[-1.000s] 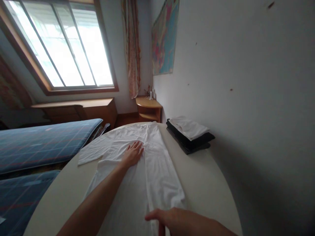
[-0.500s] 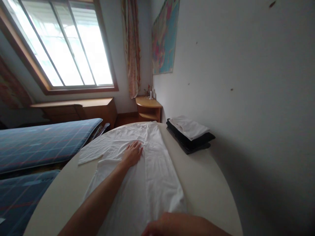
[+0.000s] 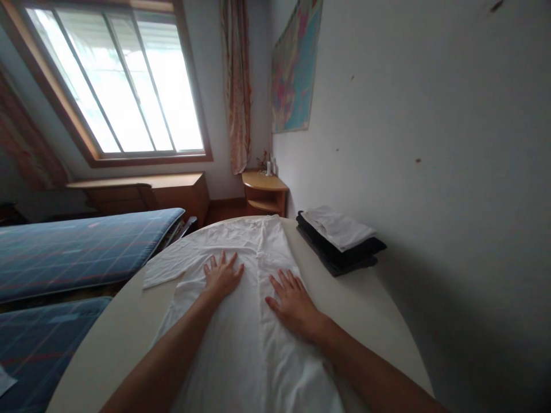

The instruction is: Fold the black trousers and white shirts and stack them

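There are two hands, one white garment and one small folded pile on one pale, round-edged bench. In the pile I count one white cloth on top of black cloth; how many black layers there are, I cannot tell. Beside the bench, on the left, are two blue checked mattresses, an upper one and a lower one.

The garment lies flat along the middle of the bench, from its far edge down to the bottom of the view, where it is cut off. It is plain and thin-looking, with many soft wrinkles; one sleeve-like part goes out to the left, and a straight raised line runs along its length.

The left hand rests on it left of this line, the right hand right of it. The grip of both is wide: palms down, fingers spread over the fabric. The pile is well apart from the left hand, nearer to the right one.
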A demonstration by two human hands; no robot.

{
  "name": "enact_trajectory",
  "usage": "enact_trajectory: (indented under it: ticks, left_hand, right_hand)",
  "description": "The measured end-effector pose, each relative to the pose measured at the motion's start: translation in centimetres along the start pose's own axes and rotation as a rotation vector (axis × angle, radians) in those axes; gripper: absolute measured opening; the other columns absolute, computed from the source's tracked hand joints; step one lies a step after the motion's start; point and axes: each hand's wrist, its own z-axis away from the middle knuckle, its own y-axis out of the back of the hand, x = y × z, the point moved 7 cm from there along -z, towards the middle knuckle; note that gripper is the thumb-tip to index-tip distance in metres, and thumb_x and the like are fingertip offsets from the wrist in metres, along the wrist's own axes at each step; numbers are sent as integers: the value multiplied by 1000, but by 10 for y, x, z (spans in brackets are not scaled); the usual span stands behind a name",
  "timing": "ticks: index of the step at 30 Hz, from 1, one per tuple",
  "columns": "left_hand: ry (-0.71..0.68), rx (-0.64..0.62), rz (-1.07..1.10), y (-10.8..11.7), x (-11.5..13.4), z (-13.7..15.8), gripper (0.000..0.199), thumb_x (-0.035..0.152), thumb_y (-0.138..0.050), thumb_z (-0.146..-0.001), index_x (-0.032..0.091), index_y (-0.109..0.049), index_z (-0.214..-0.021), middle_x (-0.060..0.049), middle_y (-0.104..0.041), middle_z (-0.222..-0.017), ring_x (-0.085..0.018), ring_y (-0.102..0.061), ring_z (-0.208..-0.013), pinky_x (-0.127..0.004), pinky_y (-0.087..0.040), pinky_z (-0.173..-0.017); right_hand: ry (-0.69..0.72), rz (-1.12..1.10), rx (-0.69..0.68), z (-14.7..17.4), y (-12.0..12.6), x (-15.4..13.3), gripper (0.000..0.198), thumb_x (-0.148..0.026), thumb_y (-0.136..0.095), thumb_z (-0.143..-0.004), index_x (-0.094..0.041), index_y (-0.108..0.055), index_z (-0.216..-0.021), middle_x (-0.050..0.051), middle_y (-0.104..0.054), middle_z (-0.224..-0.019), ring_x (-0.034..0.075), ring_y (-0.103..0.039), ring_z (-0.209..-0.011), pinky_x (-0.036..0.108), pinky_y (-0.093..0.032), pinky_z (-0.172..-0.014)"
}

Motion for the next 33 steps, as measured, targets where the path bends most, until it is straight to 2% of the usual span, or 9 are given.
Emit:
enact_trajectory:
  ticks: [8,14,16,19,23,25,28,31,33]
  left_hand:
    - [-20,-9,19,-5,-7,-39,62,61,-36,-94,34,-41,-150,-12,-32,-161,-50,-23,-145,-70,-23,-109]
    - [-35,45,63,-4,-3,-59,56,53,-43,-94,29,-50,-145,-14,-38,-157,-48,-27,-143,-72,-23,-108]
    - [-70,68,75,-2,0,-56,53,47,-43,-96,24,-53,-142,-15,-41,-155,-44,-33,-142,-67,-26,-111]
    - [-157,101,101,5,7,-42,48,37,-44,-97,18,-53,-140,-14,-46,-151,-32,-41,-139,-49,-32,-115]
    - [-354,145,165,23,31,0,34,28,-46,-97,22,-60,-127,-8,-58,-139,-22,-51,-128,-35,-39,-111]
    - [-615,155,267,38,60,41,25,25,-45,-97,22,-64,-113,-8,-67,-118,-22,-59,-112,-36,-46,-101]
    - [-1059,15,347,52,112,122,19,23,-47,-97,22,-63,-106,-5,-69,-100,-17,-63,-91,-30,-51,-83]
    - [-1417,-67,308,61,154,202,30,43,-54,-97,29,-58,-122,1,-67,-111,-14,-63,-85,-26,-49,-70]
    - [-1525,-13,221,62,173,238,33,37,-48,-102,34,-50,-134,4,-60,-131,-11,-62,-84,-25,-47,-62]
  right_hand:
    - [-2,64,33,-43,-3,11,72,-65,-28,-98,-25,-27,-157,9,-10,-166,32,-1,-152,49,-2,-121]
    - [23,67,36,-66,4,18,72,-65,-29,-98,-23,-29,-157,9,-14,-166,31,-3,-153,48,-3,-121]
    - [47,52,60,-66,7,17,70,-63,-31,-98,-23,-31,-156,9,-18,-165,30,-5,-152,47,-4,-121]
    - [97,9,49,-58,9,18,66,-58,-33,-100,-21,-37,-154,8,-24,-164,29,-10,-152,47,-7,-122]
    - [219,-73,26,-35,11,25,57,-47,-37,-101,-15,-48,-146,11,-33,-160,27,-19,-151,45,-14,-122]
    - [292,-138,40,-22,15,33,51,-42,-40,-101,-14,-55,-140,13,-42,-155,26,-27,-148,44,-21,-122]
    - [345,-250,88,-6,24,50,41,-38,-42,-100,-17,-65,-127,12,-55,-144,24,-43,-140,42,-33,-117]
    - [320,-335,189,5,33,67,35,-39,-45,-100,-19,-70,-115,10,-66,-132,23,-55,-129,39,-40,-112]
    - [299,-360,250,10,37,74,32,-39,-47,-99,-20,-72,-108,9,-69,-125,23,-60,-123,38,-43,-109]
